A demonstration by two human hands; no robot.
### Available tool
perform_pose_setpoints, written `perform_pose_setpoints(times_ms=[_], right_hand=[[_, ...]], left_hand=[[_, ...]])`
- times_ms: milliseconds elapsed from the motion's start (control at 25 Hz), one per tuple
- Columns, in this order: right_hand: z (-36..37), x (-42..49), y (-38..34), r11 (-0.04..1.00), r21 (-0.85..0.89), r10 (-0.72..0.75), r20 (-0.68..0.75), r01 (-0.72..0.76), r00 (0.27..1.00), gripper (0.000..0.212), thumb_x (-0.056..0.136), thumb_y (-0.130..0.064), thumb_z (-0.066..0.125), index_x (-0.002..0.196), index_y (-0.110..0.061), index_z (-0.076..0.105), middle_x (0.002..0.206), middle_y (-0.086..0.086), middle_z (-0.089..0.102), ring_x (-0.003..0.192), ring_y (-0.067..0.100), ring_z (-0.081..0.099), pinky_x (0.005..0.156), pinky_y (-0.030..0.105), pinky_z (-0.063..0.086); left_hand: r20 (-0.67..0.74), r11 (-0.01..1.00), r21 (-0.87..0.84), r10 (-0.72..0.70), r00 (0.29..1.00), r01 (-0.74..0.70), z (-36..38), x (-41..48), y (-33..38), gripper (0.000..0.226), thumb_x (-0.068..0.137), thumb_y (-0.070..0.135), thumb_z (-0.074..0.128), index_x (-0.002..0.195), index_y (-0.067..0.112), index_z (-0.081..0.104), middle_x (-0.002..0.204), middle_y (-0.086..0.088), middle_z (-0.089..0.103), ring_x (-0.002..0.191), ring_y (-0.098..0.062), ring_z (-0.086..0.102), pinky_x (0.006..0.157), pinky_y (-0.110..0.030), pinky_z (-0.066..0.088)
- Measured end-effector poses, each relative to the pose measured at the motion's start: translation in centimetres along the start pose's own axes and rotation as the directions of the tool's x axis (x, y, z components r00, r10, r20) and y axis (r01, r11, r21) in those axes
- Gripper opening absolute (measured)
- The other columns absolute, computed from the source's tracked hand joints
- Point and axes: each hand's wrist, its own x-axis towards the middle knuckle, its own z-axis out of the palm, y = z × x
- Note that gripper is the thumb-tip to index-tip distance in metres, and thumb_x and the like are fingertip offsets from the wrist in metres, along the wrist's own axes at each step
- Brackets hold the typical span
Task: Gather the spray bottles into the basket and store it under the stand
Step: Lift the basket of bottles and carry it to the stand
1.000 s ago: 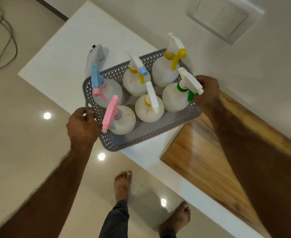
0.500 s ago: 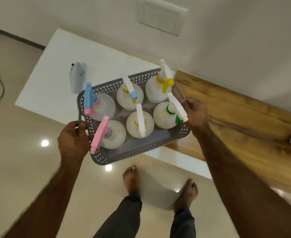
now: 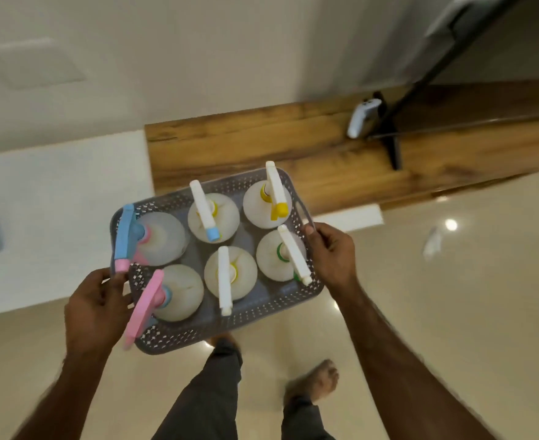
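Held clear above the glossy tiled floor [image 3: 452, 312], the perforated grey plastic basket [image 3: 261, 309] carries six rounded, translucent white spray bottles [image 3: 230, 274], its short ends gripped by the left hand [image 3: 93, 312] and right hand [image 3: 333, 255].

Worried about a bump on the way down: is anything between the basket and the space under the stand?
Nothing visible blocks it. Both hands hold the basket in the air before the wooden stand; the space beneath is out of view.
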Motion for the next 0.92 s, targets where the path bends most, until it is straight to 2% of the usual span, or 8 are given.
perform_pose_setpoints(times_ms=[120, 240, 360, 440, 520, 600, 760, 920], right_hand=[[-8.3, -3.4, 5.2, 0.995, 0.051, 0.091, -0.118, -0.086, 0.989, 0.025, 0.100, -0.025, 0.059, 0.077, -0.021, 0.070, 0.063, -0.008, 0.065, 0.061, 0.009, 0.055, 0.058, 0.037, 0.048], [-16.4, -7.1, 10.5, 0.982, 0.105, 0.177, -0.222, -0.157, 0.959, 0.032, 0.100, -0.023, 0.060, 0.071, -0.035, 0.065, 0.056, -0.019, 0.057, 0.056, 0.002, 0.048, 0.060, 0.027, 0.041], [-23.1, -10.2, 15.2, 0.964, 0.131, 0.260, -0.289, -0.231, 0.921, 0.031, 0.099, -0.027, 0.061, 0.069, -0.035, 0.064, 0.055, -0.019, 0.057, 0.056, 0.004, 0.048, 0.061, 0.028, 0.041], [-28.6, -12.0, 18.9, 0.956, 0.135, 0.292, -0.354, -0.261, 0.889, 0.024, 0.097, -0.032, 0.060, 0.075, -0.029, 0.069, 0.060, -0.014, 0.063, 0.060, 0.008, 0.054, 0.061, 0.034, 0.047], [-32.9, -13.1, 22.3, 0.946, 0.143, 0.324, -0.409, -0.290, 0.853, 0.023, 0.094, -0.038, 0.059, 0.085, -0.023, 0.074, 0.069, -0.006, 0.071, 0.066, 0.018, 0.064, 0.068, 0.043, 0.055], [-36.3, -13.3, 25.2, 0.940, 0.140, 0.341, -0.438, -0.312, 0.832, 0.027, 0.092, -0.043, 0.058, 0.089, -0.022, 0.076, 0.073, 0.001, 0.074, 0.072, 0.027, 0.069, 0.071, 0.049, 0.057], [-41.2, -11.1, 28.7, 0.924, 0.139, 0.381, -0.423, -0.357, 0.822, 0.022, 0.097, -0.034, 0.060, 0.092, -0.023, 0.078, 0.081, 0.004, 0.077, 0.079, 0.029, 0.072, 0.074, 0.053, 0.059], [-44.3, -5.8, 31.4, 0.909, 0.146, 0.416, -0.360, -0.389, 0.835, 0.021, 0.101, -0.022, 0.060, 0.091, -0.021, 0.079, 0.083, 0.008, 0.077, 0.077, 0.020, 0.067, 0.074, 0.048, 0.057]], left_hand=[[0.128, 0.992, 0.079, 0.089, 0.988, -0.100, 6.2, -4.5, 2.6, 0.032, 0.110, 0.019, 0.053, 0.122, -0.006, 0.069, 0.099, -0.017, 0.069, 0.083, -0.039, 0.064, 0.077, -0.038, 0.044], [0.248, 0.969, 0.107, 0.189, 0.950, -0.221, 12.9, -9.8, 4.7, 0.032, 0.109, 0.019, 0.053, 0.119, -0.007, 0.070, 0.102, -0.015, 0.069, 0.085, -0.039, 0.064, 0.079, -0.039, 0.046], [0.319, 0.951, 0.121, 0.234, 0.919, -0.284, 18.9, -14.3, 5.9, 0.042, 0.108, 0.038, 0.057, 0.109, -0.001, 0.072, 0.093, -0.021, 0.072, 0.082, -0.044, 0.067, 0.075, -0.044, 0.049], [0.354, 0.940, 0.105, 0.271, 0.895, -0.326, 23.8, -18.0, 7.0, 0.051, 0.099, 0.049, 0.053, 0.103, 0.002, 0.073, 0.086, -0.022, 0.073, 0.077, -0.041, 0.067, 0.073, -0.048, 0.053], [0.376, 0.936, 0.087, 0.286, 0.881, -0.341, 28.6, -20.9, 7.4, 0.045, 0.102, 0.043, 0.058, 0.101, 0.001, 0.074, 0.085, -0.019, 0.075, 0.071, -0.032, 0.066, 0.068, -0.041, 0.052], [0.385, 0.936, 0.091, 0.283, 0.878, -0.341, 33.0, -22.9, 7.7, 0.033, 0.108, 0.028, 0.060, 0.099, 0.000, 0.074, 0.086, -0.017, 0.075, 0.070, -0.019, 0.065, 0.064, -0.033, 0.050], [0.407, 0.947, 0.112, 0.234, 0.883, -0.302, 40.1, -23.9, 8.0, 0.031, 0.108, 0.038, 0.057, 0.094, 0.013, 0.070, 0.085, -0.011, 0.075, 0.077, -0.036, 0.072, 0.073, -0.052, 0.062], [0.388, 0.967, 0.127, 0.157, 0.908, -0.221, 46.8, -23.3, 9.8, 0.023, 0.107, 0.026, 0.057, 0.087, 0.018, 0.063, 0.077, 0.003, 0.070, 0.074, -0.031, 0.070, 0.075, -0.052, 0.063]])
